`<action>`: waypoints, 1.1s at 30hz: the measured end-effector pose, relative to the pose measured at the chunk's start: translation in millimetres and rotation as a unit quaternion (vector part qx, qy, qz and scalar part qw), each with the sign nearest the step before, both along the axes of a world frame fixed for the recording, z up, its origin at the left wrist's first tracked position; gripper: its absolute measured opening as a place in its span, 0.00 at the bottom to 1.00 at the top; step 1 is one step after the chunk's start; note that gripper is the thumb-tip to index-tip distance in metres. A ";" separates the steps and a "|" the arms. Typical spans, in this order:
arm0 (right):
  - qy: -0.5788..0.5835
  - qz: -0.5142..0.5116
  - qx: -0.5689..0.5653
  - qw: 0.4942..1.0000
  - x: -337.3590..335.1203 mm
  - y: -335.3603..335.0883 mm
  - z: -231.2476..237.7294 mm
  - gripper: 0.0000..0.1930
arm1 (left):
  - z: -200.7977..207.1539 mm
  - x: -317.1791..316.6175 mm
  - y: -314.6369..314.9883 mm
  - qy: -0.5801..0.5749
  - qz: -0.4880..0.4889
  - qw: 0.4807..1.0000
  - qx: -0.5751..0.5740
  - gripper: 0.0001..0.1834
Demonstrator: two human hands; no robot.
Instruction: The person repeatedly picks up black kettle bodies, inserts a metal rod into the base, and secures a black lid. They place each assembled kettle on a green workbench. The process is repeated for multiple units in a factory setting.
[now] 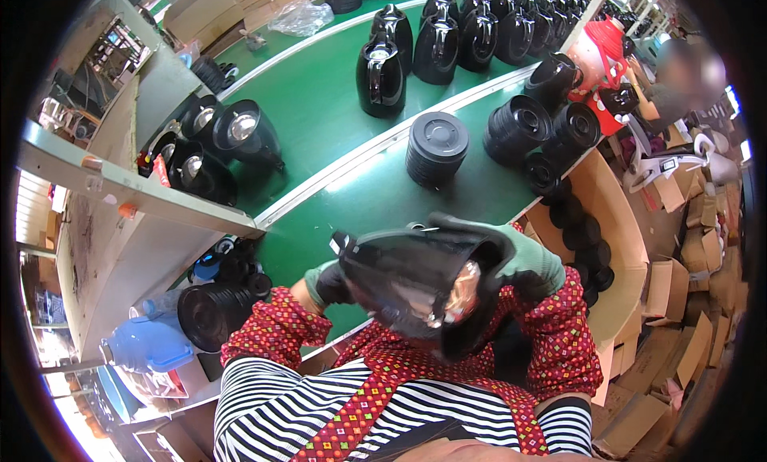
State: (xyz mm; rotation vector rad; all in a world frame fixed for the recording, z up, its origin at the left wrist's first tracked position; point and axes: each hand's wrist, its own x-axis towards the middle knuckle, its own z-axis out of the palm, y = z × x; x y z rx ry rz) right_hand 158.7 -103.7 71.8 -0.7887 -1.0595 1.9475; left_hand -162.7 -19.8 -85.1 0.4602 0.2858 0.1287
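Left hand (pixel 326 286) and right hand (pixel 534 264) curl, gripping one black jug (pixel 395 274); one separate disc stack (pixel 437 152) stands beyond.

Jug (pixel 399 282) btwn L hand (pixel 326 284) & R hand (pixel 531 262), over near side of worktop (pixel 300 250). Lid stack (pixel 438 149) on worktop beyond it, this side of rail (pixel 351 172); more stacks (pixel 518 130) to R. Upright jugs (pixel 382 82) in rows behind rail; tipped jugs (pixel 248 142) at far L. Box (pixel 627 218) R of worktop, w/ lids (pixel 581 232) in it.
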 end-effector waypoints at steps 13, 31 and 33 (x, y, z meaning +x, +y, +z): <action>-0.790 -0.126 0.225 0.556 -1.5 178.6 -76.7 0.54 | 0.8 6.5 2.9 0.032 0.096 0.994 0.047 0.32; -0.420 -0.328 0.317 0.785 -6.6 -45.5 -18.2 0.46 | 9.9 76.4 -11.0 -0.046 0.059 0.994 0.082 0.29; -0.443 -0.324 0.311 0.776 -4.9 -69.6 -16.5 0.48 | 13.2 84.5 -14.9 -0.017 0.013 0.937 0.349 0.28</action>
